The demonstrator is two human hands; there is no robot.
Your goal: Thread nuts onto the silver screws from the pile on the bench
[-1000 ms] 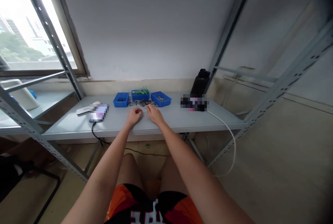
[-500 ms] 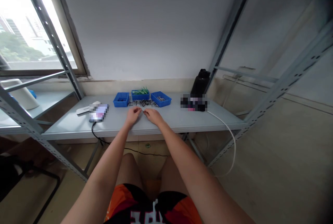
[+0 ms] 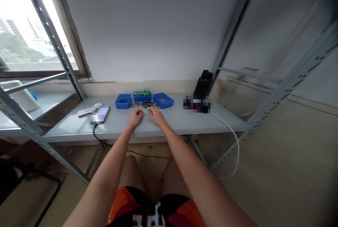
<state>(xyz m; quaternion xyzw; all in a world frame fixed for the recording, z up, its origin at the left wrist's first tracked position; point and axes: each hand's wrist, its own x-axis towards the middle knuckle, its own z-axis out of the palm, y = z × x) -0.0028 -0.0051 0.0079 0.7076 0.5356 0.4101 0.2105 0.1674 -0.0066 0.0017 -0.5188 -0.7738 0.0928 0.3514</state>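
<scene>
Although the left hand (image 3: 135, 118) and right hand (image 3: 156, 116) curl with fingertips drawn close, I cannot tell whether either pinches anything. Slim black-and-silver pieces (image 3: 144, 105) lie heaped just before the green-filled blue bin (image 3: 143, 99), probably light, stiff and slippery, best nipped mid-length.

From the middle of the view, a black bottle (image 3: 204, 83) stood at two o'clock, behind a blurred dark item (image 3: 188, 103). A white cable (image 3: 238, 144) looped down at four. Towards nine lay a phone (image 3: 100, 114), its screen blurred, a black cord (image 3: 96, 134) hanging below. A window (image 3: 23, 44) let in daylight at ten.
</scene>
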